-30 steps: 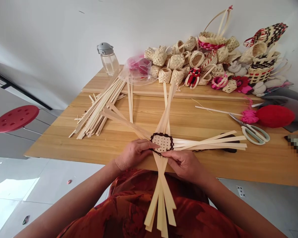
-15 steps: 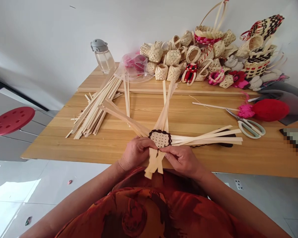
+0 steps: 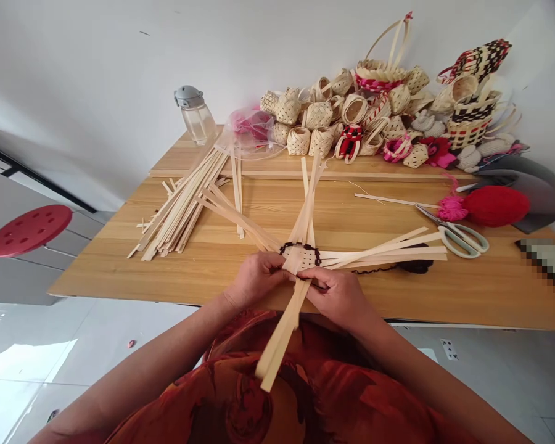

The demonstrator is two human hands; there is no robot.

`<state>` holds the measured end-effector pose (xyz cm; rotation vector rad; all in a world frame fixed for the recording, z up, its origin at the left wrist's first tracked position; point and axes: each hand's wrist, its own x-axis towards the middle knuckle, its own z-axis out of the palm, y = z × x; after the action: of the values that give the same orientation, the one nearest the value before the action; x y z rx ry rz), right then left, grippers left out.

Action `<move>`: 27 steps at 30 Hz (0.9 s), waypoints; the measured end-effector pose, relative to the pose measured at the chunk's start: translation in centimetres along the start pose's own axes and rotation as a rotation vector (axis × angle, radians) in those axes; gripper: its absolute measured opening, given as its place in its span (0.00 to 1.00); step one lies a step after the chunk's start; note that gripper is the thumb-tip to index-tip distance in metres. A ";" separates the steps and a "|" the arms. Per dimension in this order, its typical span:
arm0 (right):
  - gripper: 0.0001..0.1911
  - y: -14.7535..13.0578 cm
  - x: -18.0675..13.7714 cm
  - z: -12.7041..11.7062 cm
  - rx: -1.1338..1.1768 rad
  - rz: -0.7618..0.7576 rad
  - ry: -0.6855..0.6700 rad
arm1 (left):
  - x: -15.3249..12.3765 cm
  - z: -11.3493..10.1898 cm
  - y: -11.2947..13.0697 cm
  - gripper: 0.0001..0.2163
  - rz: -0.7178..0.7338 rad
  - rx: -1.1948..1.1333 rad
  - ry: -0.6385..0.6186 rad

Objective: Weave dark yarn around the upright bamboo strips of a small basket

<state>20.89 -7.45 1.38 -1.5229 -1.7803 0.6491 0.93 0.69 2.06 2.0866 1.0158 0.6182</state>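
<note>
At the table's front edge lies a small woven base [image 3: 309, 261] of pale flat strips, rimmed with dark yarn. Long strips fan out from it to the left, back, right and toward me. My left hand [image 3: 258, 277] is closed at its lower left, pinching a pale strip [image 3: 295, 259] that is bent up over the weave. On the other side, my right hand [image 3: 340, 293] is closed at the lower rim, with dark yarn [image 3: 320, 285] at its fingers. Front strips [image 3: 282, 339] hang down below both hands. The fingertips partly hide the rim.
Loose strips [image 3: 180, 206] are heaped at left, near a bottle [image 3: 197, 117]. Small woven baskets [image 3: 319, 117] crowd the back. Scissors [image 3: 460, 237], red yarn [image 3: 497, 206] and a dark yarn ball [image 3: 416, 265] lie at right. A red stool [image 3: 30, 230] stands left of the table.
A strip that pointed toward me is now bent up over the woven base by my left hand. The other front strips reach lower, and dark yarn shows at my right fingers.
</note>
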 end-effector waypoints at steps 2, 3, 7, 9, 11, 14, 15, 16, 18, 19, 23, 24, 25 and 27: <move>0.10 0.0 0.1 0.0 0.017 0.020 0.023 | -0.1 0.1 0.1 0.05 -0.010 -0.037 -0.009; 0.11 0.0 0.2 -0.1 0.025 0.023 0.025 | -0.1 0.1 0.1 0.05 -0.013 -0.053 -0.010; 0.16 0.0 0.7 -0.3 0.012 0.038 0.021 | 0.0 0.3 0.2 0.08 -0.027 -0.057 -0.007; 0.18 0.1 0.8 -0.3 0.015 0.070 0.020 | 0.0 0.5 0.1 0.08 -0.034 -0.063 -0.008; 0.18 0.0 0.9 -0.3 0.037 0.101 0.016 | 0.0 0.6 0.0 0.08 -0.035 -0.082 -0.001; 0.15 -0.1 0.6 -0.1 0.049 0.116 0.013 | -0.2 0.8 -0.1 0.09 -0.028 -0.085 0.030; 0.15 -0.2 0.6 -0.1 0.035 0.106 0.012 | -0.2 0.9 -0.2 0.10 -0.026 -0.072 0.038; 0.15 -0.2 0.5 0.0 0.012 0.094 0.011 | -0.3 1.0 -0.1 0.10 -0.027 -0.054 0.044; 0.18 -0.1 0.7 0.0 -0.045 0.080 0.010 | -0.3 1.1 -0.1 0.10 -0.037 -0.019 0.053; 0.19 0.0 0.9 0.0 -0.069 0.088 0.008 | -0.3 1.2 0.0 0.10 -0.046 -0.008 0.058; 0.22 0.4 1.9 -0.3 -0.083 0.167 -0.018 | 0.1 1.5 0.2 0.10 -0.087 -0.020 0.080; 0.23 0.4 2.0 -0.3 -0.076 0.183 -0.027 | 0.2 1.5 0.2 0.10 -0.090 -0.035 0.078; 0.23 0.4 2.1 -0.4 -0.069 0.191 -0.036 | 0.2 1.5 0.2 0.10 -0.088 -0.053 0.071; 0.23 0.2 1.9 -0.5 -0.070 0.184 -0.046 | 0.2 1.6 0.0 0.10 -0.069 -0.094 0.055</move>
<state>21.26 -5.55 1.86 -1.7473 -1.7257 0.7227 2.07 0.25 1.09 1.9542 1.0653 0.6786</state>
